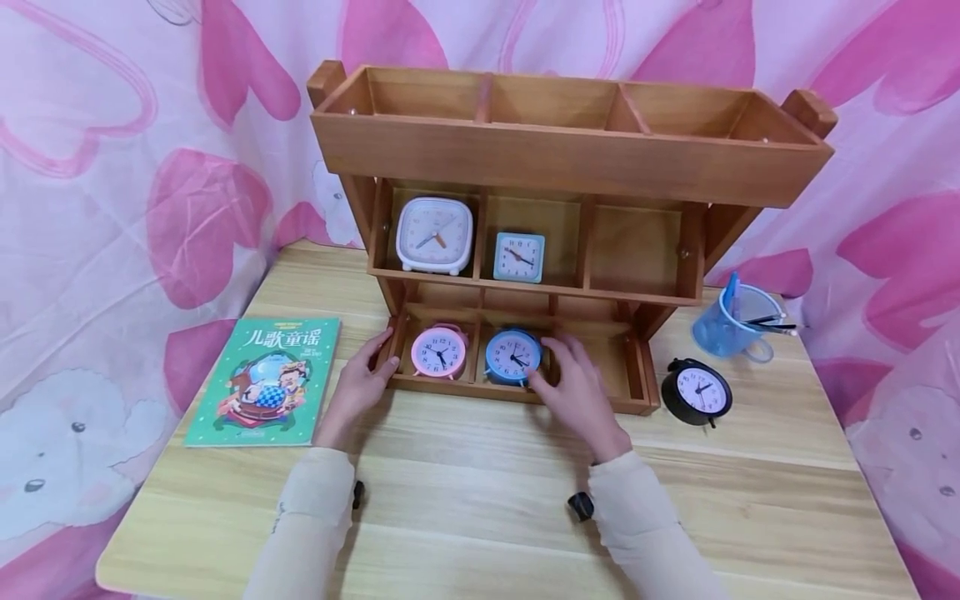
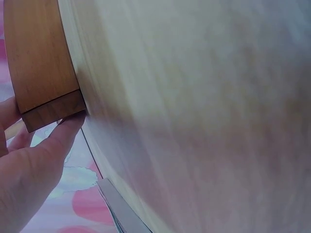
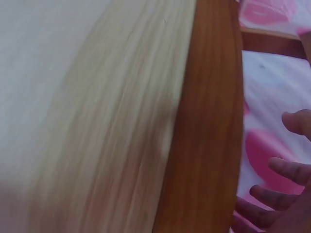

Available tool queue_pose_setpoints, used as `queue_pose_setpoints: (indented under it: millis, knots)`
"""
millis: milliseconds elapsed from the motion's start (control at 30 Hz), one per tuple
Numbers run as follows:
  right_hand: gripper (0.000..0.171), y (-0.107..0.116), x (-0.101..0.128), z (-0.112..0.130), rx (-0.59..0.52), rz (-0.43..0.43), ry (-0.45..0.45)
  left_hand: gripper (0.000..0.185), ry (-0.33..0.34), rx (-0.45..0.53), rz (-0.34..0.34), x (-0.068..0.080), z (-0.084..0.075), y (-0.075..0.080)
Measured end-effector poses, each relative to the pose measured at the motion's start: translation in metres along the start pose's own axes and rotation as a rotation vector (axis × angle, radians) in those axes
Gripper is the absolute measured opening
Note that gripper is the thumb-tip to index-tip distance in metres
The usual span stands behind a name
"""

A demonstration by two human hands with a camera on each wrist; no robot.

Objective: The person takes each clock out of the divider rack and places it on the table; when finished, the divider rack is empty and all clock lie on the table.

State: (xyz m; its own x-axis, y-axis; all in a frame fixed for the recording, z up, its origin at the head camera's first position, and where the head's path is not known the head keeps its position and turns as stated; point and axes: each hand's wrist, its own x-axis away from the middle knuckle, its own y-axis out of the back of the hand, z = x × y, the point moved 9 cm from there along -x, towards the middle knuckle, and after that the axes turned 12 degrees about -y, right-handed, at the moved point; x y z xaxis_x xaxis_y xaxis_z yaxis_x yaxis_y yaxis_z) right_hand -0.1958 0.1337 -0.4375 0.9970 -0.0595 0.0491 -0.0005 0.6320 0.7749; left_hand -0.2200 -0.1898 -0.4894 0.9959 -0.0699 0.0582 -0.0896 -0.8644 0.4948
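The blue clock (image 1: 513,357) is seen standing in the middle compartment of the lowest tier of the wooden shelf (image 1: 570,158), with the right hand (image 1: 581,396) laid against its right side, fingers loosely curved around it; whether that grip is closed on the clock cannot be told. The shelf's lower left corner is touched by the left hand (image 1: 358,385), its fingers nearly straight and holding nothing. A pink clock (image 1: 438,351) is set just beside the blue one. On the bench (image 1: 480,500), a green book (image 1: 261,381) lies to the left and a black clock (image 1: 697,392) to the right.
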Motion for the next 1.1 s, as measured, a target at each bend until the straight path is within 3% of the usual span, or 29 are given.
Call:
queue_pose_setpoints:
  millis: [433,1100]
  knots:
    - [0.073,-0.049,-0.023,0.012,0.045,0.143,-0.032,0.056,0.0,0.001,0.0,0.001,0.004,0.0]
    - [0.066,-0.045,-0.029,0.012,0.07,0.063,-0.023,0.055,0.0,0.003,-0.01,0.0,0.003,-0.002]
